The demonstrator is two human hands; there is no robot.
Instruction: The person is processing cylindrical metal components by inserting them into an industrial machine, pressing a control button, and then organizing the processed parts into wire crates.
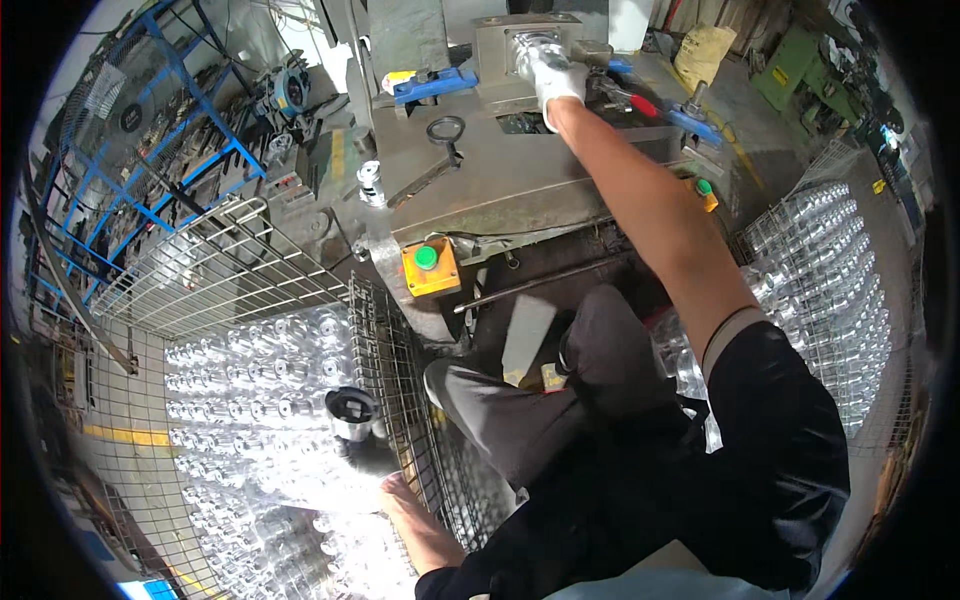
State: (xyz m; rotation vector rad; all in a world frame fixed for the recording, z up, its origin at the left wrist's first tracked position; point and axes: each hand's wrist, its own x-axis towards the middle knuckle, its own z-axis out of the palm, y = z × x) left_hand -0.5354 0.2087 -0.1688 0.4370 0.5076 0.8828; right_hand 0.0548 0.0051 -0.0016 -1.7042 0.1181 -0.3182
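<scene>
My right hand (562,82), in a white glove, reaches to the machine's fixture block (491,62). Its fingers close round a shiny round metal part (534,50) at the block's opening. My left hand (345,490) is low over the wire basket (385,360) on the left, among rows of shiny metal parts (255,410). Glare washes out its glove and hides the fingers, so what it holds, if anything, does not show. Just beyond it, a larger-looking metal part with a dark hollow end (352,408) faces up.
On the machine table stand a single metal part (371,184) and a black ring-topped tool (446,133). Yellow boxes with green buttons (428,264) sit at its front corners. Another wire basket of metal parts (825,280) stands at right. Blue tools (436,86) flank the fixture.
</scene>
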